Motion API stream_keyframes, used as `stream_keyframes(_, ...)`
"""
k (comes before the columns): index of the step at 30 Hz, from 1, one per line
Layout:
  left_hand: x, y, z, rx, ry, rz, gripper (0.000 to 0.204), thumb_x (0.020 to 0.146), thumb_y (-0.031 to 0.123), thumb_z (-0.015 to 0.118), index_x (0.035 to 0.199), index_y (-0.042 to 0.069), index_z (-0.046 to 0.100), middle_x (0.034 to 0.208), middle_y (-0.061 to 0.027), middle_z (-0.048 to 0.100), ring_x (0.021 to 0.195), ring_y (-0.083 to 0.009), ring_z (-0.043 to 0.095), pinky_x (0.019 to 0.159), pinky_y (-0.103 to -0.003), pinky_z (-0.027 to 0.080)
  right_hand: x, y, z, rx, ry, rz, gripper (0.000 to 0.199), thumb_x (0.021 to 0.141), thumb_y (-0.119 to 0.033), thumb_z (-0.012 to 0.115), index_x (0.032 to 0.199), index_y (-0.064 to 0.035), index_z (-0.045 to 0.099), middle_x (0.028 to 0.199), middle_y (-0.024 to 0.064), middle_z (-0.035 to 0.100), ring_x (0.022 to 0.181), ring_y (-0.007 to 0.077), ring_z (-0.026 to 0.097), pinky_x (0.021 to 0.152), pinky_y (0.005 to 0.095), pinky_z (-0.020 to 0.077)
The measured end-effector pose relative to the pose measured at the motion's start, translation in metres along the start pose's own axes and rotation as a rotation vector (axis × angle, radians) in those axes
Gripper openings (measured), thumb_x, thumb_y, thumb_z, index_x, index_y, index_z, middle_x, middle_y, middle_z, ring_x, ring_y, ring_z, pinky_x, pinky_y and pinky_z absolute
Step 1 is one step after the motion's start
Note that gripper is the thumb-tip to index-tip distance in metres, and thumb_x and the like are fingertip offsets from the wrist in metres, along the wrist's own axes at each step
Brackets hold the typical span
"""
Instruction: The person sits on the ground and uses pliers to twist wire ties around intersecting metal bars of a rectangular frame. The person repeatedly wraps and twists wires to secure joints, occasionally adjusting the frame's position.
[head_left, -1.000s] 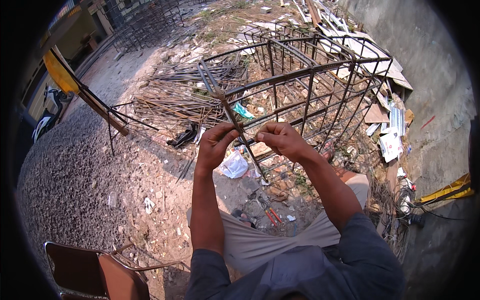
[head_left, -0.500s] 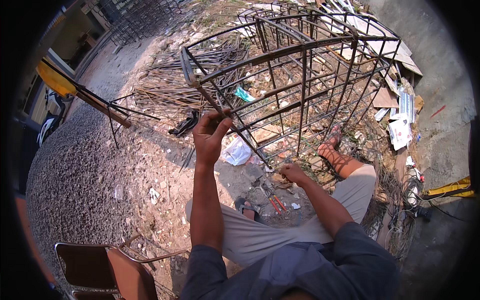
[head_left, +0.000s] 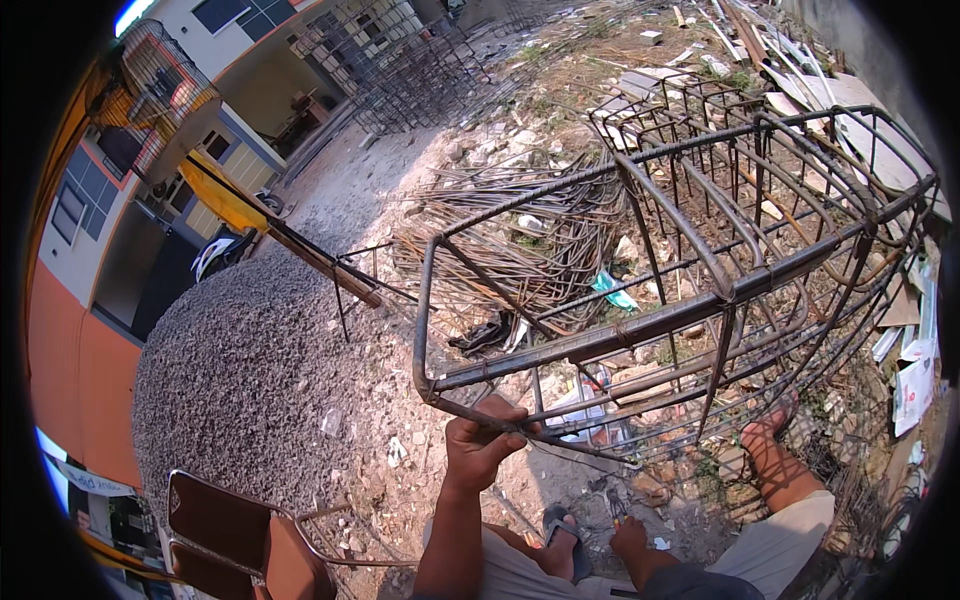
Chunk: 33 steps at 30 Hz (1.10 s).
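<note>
From where I stand, the person's left hand (head_left: 483, 443) is closed around the lower end bar of a rebar cage (head_left: 650, 322), thumb and fingers pinching the steel just below the middle of the frame. That cage fills the centre and runs off toward the upper right, tilted, its end hoop facing left. The right hand (head_left: 629, 541) is down low, right of centre at the bottom, right at the orange handles of some pliers (head_left: 617, 519); I can't tell whether its fingers have closed on them. A sandalled foot (head_left: 563, 538) shows just left of that hand, and a bare one (head_left: 766, 432) sits under the cage at lower right. Behind the cage, loose rods (head_left: 500, 235) lie heaped; a gravel mound (head_left: 240, 370) spreads at left, with a brown chair (head_left: 297, 562) at lower left.
</note>
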<state>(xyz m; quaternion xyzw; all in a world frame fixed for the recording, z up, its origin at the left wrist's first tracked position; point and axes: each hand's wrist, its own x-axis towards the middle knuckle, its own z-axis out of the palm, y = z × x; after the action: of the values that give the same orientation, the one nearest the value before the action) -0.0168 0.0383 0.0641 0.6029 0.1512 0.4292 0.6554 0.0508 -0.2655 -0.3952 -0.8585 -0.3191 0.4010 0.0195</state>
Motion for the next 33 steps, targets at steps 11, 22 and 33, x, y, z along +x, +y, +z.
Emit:
stream_keyframes(11, -0.007, -0.014, -0.011, -0.102, -0.008, -0.02, 0.031, 0.082, -0.004, 0.079, 0.112, -0.002, 0.072, 0.094, -0.0134, 0.068, 0.092, -0.0287, 0.074, 0.083, -0.041, 0.06, 0.04, 0.003, -0.016, -0.038, -0.112, 0.025, 0.063, 0.081, -0.033, 0.071, 0.127, 0.0043, 0.049, 0.126, 0.0272, 0.056, 0.12, 0.0394, 0.059, 0.1, 0.0451, 0.0507)
stream_keyframes(22, 0.001, -0.032, -0.001, -0.181, 0.05, -0.1, 0.031, 0.09, 0.002, 0.076, 0.119, -0.004, 0.067, 0.115, -0.0134, 0.073, 0.099, -0.02, 0.072, 0.089, -0.036, 0.06, 0.008, -0.055, -0.148, 0.769, -0.857, -0.039, 0.028, 0.101, -0.031, 0.061, 0.096, -0.0025, 0.062, 0.072, 0.0085, 0.061, 0.04, 0.0143, 0.052, 0.036, 0.0341, 0.04)
stream_keyframes(33, -0.001, -0.021, 0.002, -0.206, -0.006, -0.056, 0.031, 0.101, 0.01, 0.063, 0.129, -0.004, 0.063, 0.112, -0.0102, 0.072, 0.097, -0.0169, 0.069, 0.09, -0.036, 0.057, -0.201, -0.093, -0.348, 0.533, -0.279, -0.45, 0.03, 0.103, -0.031, 0.058, 0.109, -0.0023, 0.061, 0.083, 0.0072, 0.07, 0.07, 0.0145, 0.065, 0.064, 0.0314, 0.0523)
